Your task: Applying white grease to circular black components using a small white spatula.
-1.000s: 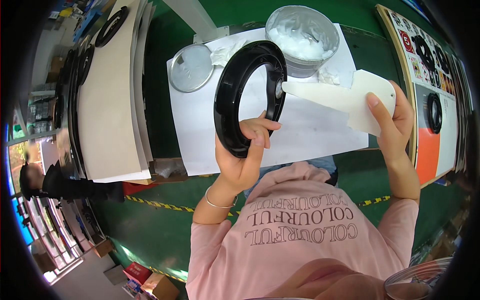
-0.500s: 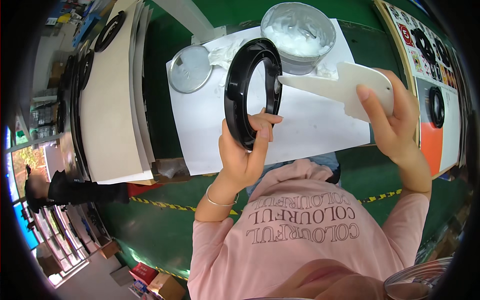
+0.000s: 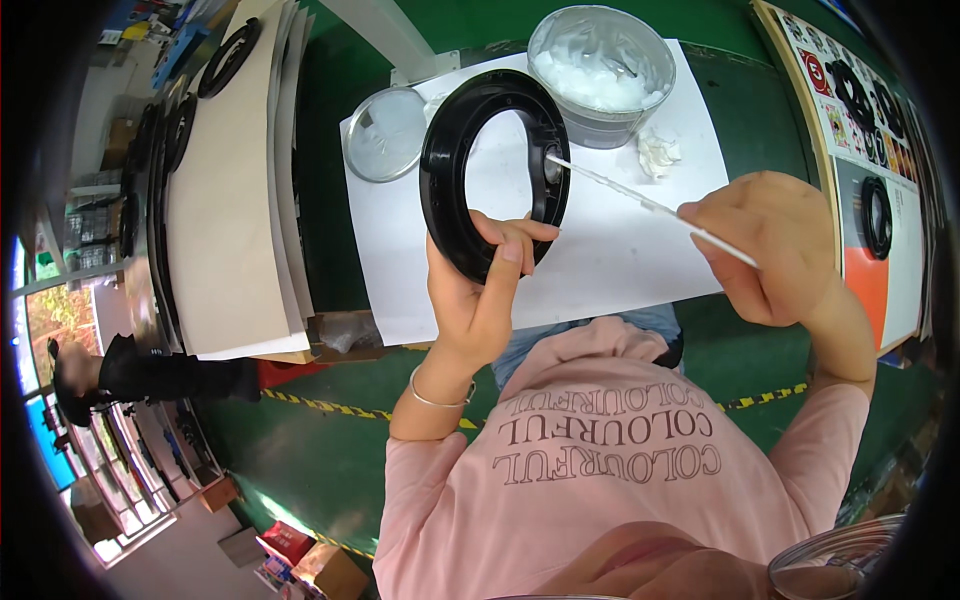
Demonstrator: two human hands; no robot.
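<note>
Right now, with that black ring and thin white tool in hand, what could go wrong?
The left fingers grip the black ring only near its lower end, so it might twist if pushed higher up. The thin white tool, held in the right fingers, has its narrow tip at the ring's inner side, so it could slip and mark the glossy surface. The tub of white paste stands open nearby, so something might drop in.
</note>
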